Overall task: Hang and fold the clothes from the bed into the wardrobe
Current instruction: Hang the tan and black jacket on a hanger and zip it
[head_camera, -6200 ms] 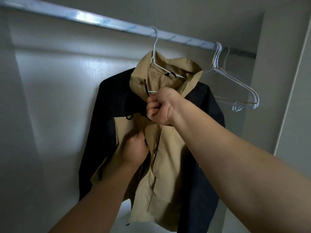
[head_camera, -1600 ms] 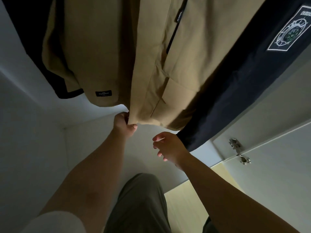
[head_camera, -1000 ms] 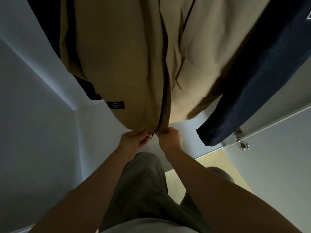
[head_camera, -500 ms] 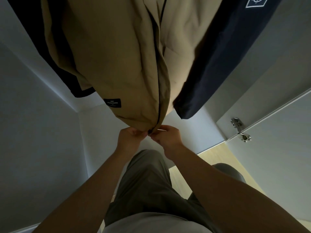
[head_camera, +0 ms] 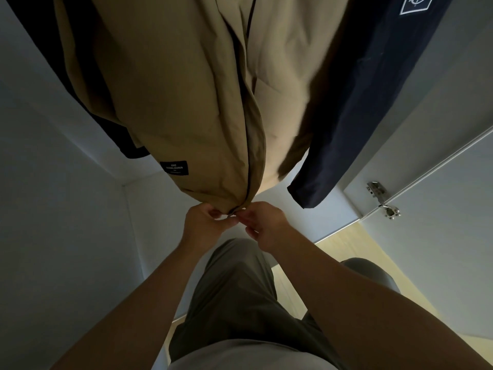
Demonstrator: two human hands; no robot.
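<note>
Grey fabric of the person's shirt point(head_camera: 240, 356) fills the bottom edge of the view, and just past it the olive-grey trousers point(head_camera: 234, 289) run forward over one raised thigh. Both bare forearms reach up from the lower corners and meet at the middle. The left hand point(head_camera: 205, 222) has its fingers curled, pinching the bottom hem of the jacket point(head_camera: 173, 89) on the left side of the front zip point(head_camera: 249, 166). The right hand point(head_camera: 264, 225) touches it from the other side, thumb and fingertips pinched on the zip's lowest end, so both hands grasp the jacket at the same spot. The jacket hangs inside the wardrobe, above the hands, its tan front panels drawn together along the dark zip line. A small black woven label point(head_camera: 174, 168) sits near the hem on the left panel. To the right, a navy sleeve point(head_camera: 360, 102) hangs down loose beside the tan body, with a white-outlined patch point(head_camera: 414, 4) near the top edge. Beyond the sleeve, a metal hinge point(head_camera: 382, 200) joins the pale wardrobe door point(head_camera: 440, 249) to the cabinet side. A strip of light wooden floor point(head_camera: 344, 244) shows below the hinge, and the wardrobe's pale back wall point(head_camera: 66, 209) rises on the left.
</note>
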